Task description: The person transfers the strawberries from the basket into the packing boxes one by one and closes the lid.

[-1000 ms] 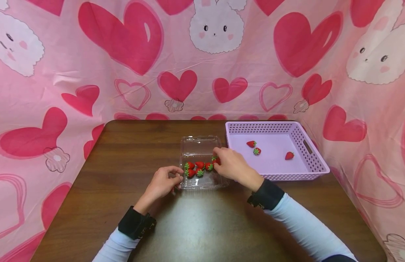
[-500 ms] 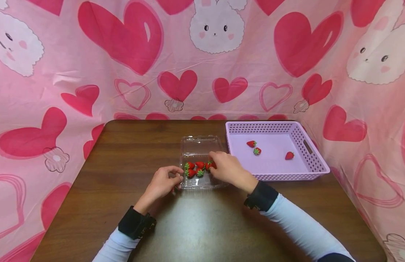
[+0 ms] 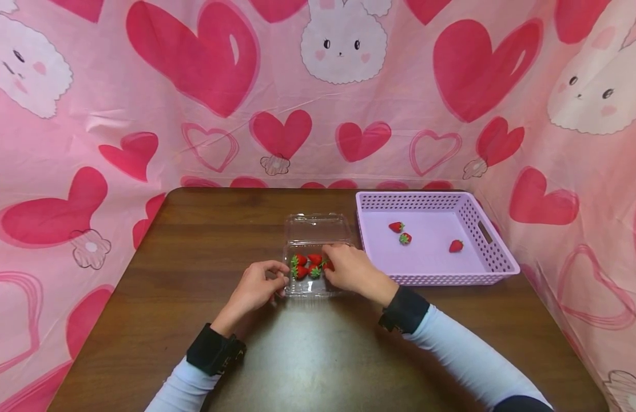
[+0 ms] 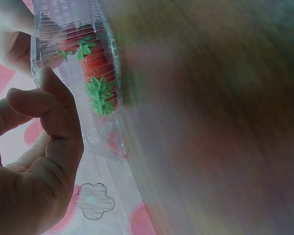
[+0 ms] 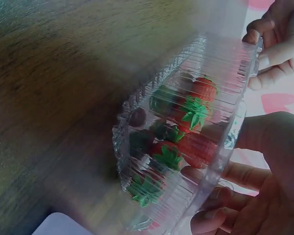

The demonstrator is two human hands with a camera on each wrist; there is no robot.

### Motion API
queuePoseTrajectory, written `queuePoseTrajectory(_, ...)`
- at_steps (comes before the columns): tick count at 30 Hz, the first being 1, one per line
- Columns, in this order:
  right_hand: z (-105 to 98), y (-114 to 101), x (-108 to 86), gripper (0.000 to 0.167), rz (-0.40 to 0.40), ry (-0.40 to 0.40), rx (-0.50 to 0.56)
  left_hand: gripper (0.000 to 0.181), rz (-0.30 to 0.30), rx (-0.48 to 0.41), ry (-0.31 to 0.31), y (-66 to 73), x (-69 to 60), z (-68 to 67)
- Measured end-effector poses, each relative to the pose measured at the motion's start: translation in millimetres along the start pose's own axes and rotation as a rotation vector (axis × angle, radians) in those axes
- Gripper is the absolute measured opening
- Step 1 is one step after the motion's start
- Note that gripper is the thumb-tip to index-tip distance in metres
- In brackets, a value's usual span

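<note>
A clear plastic clamshell box (image 3: 318, 287) stands with its lid raised at the back, in the middle of the table. Several red strawberries (image 3: 300, 272) with green leaves lie in its left and middle part. My left hand (image 3: 257, 286) pinches the box's left rim between thumb and fingers. Over the box's right half, my right hand (image 3: 355, 269) reaches down inside. In the right wrist view its thumb and fingers close around a strawberry (image 5: 198, 149), seen through the ribbed wall; the back of the hand hides most of it in the head view.
A lilac perforated basket (image 3: 436, 279) stands right of the box, close beside it. Inside lie three strawberries: two near its left side (image 3: 396, 227) and one farther right (image 3: 456, 246). A pink printed cloth (image 3: 318, 143) surrounds the brown table (image 3: 220, 229).
My right hand has moved left and down into the box, bringing a strawberry from the right edge towards the others. The left hand stays on the rim.
</note>
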State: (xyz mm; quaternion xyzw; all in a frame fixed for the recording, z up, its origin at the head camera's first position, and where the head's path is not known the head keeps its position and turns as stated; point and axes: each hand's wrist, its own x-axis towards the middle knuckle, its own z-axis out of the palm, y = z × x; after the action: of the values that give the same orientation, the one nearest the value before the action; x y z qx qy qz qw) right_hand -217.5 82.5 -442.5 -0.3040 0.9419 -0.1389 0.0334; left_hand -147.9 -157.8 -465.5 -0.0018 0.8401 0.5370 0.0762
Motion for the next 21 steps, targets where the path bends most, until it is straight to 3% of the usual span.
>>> queuePoseTrajectory(21,8.2,-1.9,-1.5,0.021,-0.017,-0.039,-0.012,0.018,0.011,-0.006,-0.002,1.6,-2.3,0.0)
